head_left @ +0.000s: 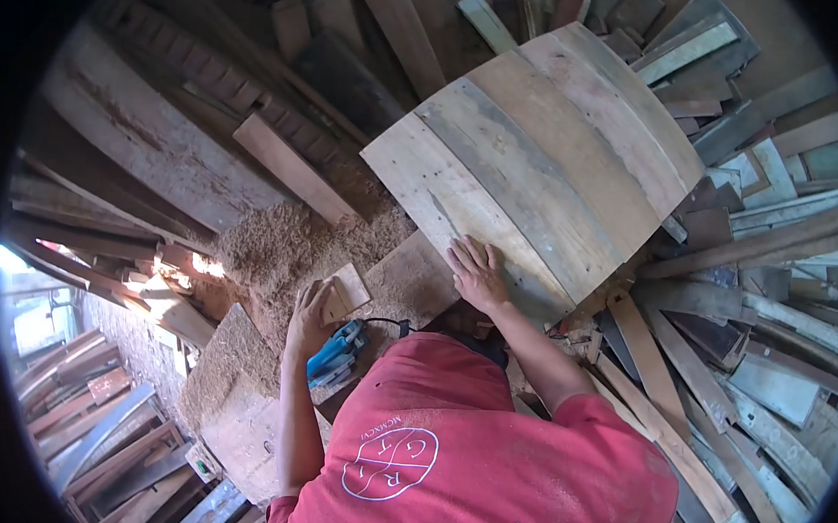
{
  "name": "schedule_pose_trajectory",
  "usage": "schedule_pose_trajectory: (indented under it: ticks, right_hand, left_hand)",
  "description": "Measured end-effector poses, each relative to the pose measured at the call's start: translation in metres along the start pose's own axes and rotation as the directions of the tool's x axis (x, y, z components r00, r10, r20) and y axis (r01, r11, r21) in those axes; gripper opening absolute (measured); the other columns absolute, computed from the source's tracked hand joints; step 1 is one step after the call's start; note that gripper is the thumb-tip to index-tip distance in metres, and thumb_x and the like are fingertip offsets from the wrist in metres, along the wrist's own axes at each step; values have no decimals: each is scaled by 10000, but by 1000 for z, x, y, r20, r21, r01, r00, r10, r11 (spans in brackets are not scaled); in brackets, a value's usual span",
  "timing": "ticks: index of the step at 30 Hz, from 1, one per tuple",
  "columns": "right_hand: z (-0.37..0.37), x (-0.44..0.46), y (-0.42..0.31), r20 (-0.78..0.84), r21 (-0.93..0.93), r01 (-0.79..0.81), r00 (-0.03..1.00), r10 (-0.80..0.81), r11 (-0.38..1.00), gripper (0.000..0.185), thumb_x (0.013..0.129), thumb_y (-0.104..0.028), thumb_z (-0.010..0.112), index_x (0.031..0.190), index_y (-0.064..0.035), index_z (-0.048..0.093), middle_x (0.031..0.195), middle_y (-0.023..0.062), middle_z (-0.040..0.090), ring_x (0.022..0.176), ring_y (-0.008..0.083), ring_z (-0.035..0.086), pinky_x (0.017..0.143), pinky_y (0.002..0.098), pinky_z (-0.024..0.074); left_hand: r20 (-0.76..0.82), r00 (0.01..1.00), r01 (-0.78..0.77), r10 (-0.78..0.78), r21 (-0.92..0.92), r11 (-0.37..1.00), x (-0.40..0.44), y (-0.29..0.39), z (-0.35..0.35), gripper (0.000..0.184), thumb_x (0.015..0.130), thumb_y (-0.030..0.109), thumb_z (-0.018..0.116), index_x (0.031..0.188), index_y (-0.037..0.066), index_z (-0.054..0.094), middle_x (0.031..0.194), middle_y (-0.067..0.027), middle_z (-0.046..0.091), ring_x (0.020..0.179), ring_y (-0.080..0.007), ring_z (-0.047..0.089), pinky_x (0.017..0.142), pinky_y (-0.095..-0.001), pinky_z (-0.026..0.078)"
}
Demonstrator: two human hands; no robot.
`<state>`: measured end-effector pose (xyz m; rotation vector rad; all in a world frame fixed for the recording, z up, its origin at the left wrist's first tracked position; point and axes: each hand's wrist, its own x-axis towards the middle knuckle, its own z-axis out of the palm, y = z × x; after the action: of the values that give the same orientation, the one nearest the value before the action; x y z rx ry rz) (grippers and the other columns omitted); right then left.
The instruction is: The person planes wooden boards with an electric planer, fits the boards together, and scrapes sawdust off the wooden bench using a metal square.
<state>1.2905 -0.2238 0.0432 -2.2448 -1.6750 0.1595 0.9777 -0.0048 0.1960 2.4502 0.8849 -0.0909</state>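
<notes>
My left hand (312,319) holds a small pale wood piece (347,293) at its left edge, fingers closed on it, over sawdust. Just below that piece lies a blue power tool (336,353) with a black cord. With fingers spread, my right hand (477,275) lies flat on the near edge of a large panel (535,164) made of several wide planks side by side. A brown board (409,278) dusted with sawdust lies between the two hands, partly under the panel.
A heap of sawdust (274,251) lies to the left, with a narrow plank (292,167) sticking out of it. Behind is a long weathered slab (154,128). Stacked scrap boards (772,314) crowd the right side, and more boards (122,426) lie at the lower left.
</notes>
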Motion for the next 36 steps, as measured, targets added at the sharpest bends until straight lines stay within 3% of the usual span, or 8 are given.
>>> schedule_pose_trajectory:
  ticks: [2,10,13,17,19,22,32,36]
  right_hand:
    - [3,0,0,-4,-26,2,1000,-2,1000,580,899,-211,685,1460,-128,566,1632,27,429,1570,237,295,1226,626,251]
    - [-12,16,-14,103,-74,-34,994,41,997,591,901,-213,689,1467,-118,544,1609,61,451,1542,282,338,1223,622,253]
    - [-26,41,-27,139,260,-186,978,154,948,615,915,-277,698,1473,-80,531,1584,130,472,1508,336,383,1219,609,274]
    - [-40,68,-12,-42,10,-342,939,342,940,675,960,-404,647,1514,-49,495,1638,148,403,1551,354,303,1229,614,250]
    - [-12,66,33,-59,-186,-647,759,649,740,790,996,-532,558,1587,-34,390,1707,138,280,1598,346,180,1245,623,211]
    - [-13,54,44,-16,-166,-604,792,610,779,836,1014,-584,494,1633,-57,300,1744,112,182,1620,325,86,1257,628,173]
    - [-19,51,41,26,-170,-608,784,620,776,808,1018,-578,501,1648,-120,285,1748,83,177,1618,337,85,1268,618,140]
    - [-11,39,38,23,-182,-580,805,593,794,798,1019,-610,480,1656,-174,278,1753,129,123,1618,367,53,1261,652,73]
  left_hand:
    - [-37,996,78,-80,-44,996,-14,-5,1,947,685,11,824,1555,109,462,1562,-208,453,1457,-424,407,1209,-452,380]
    - [-127,976,165,-176,-97,982,-42,6,-2,926,707,2,799,1559,123,460,1572,-211,440,1490,-422,366,1249,-470,323]
    - [-105,993,61,-61,3,998,-40,19,3,887,750,54,804,1563,164,465,1581,-188,439,1501,-409,356,1275,-521,266]
    - [-85,996,24,-28,-45,999,-43,51,3,925,727,33,815,1570,144,451,1586,-198,433,1503,-404,358,1270,-503,274]
    - [-110,994,19,-27,-70,997,-53,54,7,924,731,41,820,1571,141,450,1589,-197,432,1504,-406,358,1263,-500,288]
    - [-124,988,72,-89,-137,988,-73,55,7,925,729,44,829,1569,151,458,1591,-194,431,1508,-403,354,1256,-492,305]
    - [-138,969,173,-206,-219,960,-114,37,21,949,721,21,840,1576,178,458,1603,-187,420,1520,-385,351,1252,-463,326]
    - [-107,978,160,-179,-164,973,-105,38,21,955,715,12,857,1571,140,454,1611,-173,418,1513,-392,362,1240,-473,339]
